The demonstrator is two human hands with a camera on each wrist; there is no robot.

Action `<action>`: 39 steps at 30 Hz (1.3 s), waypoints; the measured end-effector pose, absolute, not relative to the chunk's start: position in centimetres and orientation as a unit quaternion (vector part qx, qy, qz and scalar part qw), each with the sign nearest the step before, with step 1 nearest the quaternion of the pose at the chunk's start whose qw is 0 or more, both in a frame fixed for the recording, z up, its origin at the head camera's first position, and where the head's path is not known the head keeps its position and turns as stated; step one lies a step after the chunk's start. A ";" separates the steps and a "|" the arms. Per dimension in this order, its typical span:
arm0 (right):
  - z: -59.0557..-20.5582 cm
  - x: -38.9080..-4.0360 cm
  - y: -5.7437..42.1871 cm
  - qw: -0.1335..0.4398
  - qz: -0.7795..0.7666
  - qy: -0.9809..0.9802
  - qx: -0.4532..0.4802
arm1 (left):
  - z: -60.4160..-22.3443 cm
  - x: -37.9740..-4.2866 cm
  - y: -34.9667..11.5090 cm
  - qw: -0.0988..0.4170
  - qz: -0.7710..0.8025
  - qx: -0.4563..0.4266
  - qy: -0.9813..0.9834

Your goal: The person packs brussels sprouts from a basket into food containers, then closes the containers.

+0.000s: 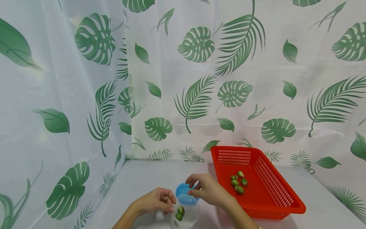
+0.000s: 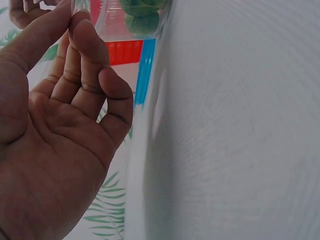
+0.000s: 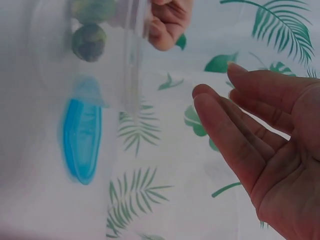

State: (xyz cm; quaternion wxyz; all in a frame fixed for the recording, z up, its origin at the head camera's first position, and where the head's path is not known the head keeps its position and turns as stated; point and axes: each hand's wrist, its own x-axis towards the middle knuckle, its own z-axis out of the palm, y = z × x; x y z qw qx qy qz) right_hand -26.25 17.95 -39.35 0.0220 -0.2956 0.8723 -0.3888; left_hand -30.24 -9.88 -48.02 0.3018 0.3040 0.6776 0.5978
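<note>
Sprouts [image 1: 179, 213], two of them, sit together inside a clear tub [image 1: 193, 217] on a pale table [image 1: 151, 173], as a person's left hand [image 1: 160, 199] pinches the rim between thumb and forefinger, the other fingers curling in toward the palm. Above a blue lid [image 1: 181, 190] lying just beyond the tub, the right hand [image 1: 211, 191] hangs released, thumb and fingers loosely bent and parted, with nothing between them. To the right stands a red basket [image 1: 257, 213] with five more sprouts grouped on its floor. Both forearms run out of the head view at the bottom. The tub's see-through wall is hard to make out against the table, and part of the lid shows only as a pale blue patch through it. In the left wrist view, the top edge cuts off the sprouts and most of the tub; in the right wrist view, the left hand is only partly seen.
</note>
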 end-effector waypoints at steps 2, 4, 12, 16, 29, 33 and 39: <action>-39.1 -26.3 18.1 0.009 -0.387 0.874 -0.294 | -48.0 -30.2 -9.8 0.302 0.597 0.303 0.679; -38.9 -26.3 18.3 0.003 -0.389 0.875 -0.288 | -48.0 -30.2 -9.8 0.301 0.597 0.301 0.680; -37.7 -26.3 18.5 -0.024 -0.386 0.882 -0.267 | -48.0 -30.3 -9.8 0.304 0.600 0.297 0.678; -36.8 -26.1 18.6 -0.048 -0.378 0.884 -0.271 | -48.1 -30.3 -9.9 0.304 0.600 0.297 0.677; -33.4 -26.1 19.2 -0.106 -0.353 0.885 -0.285 | -48.2 -30.3 -9.8 0.305 0.601 0.299 0.675; -32.6 -26.3 19.6 -0.109 -0.349 0.885 -0.287 | -48.2 -30.3 -9.9 0.306 0.603 0.300 0.673; -31.9 -27.2 20.5 -0.109 -0.333 0.894 -0.280 | -48.3 -30.3 -10.0 0.304 0.603 0.304 0.672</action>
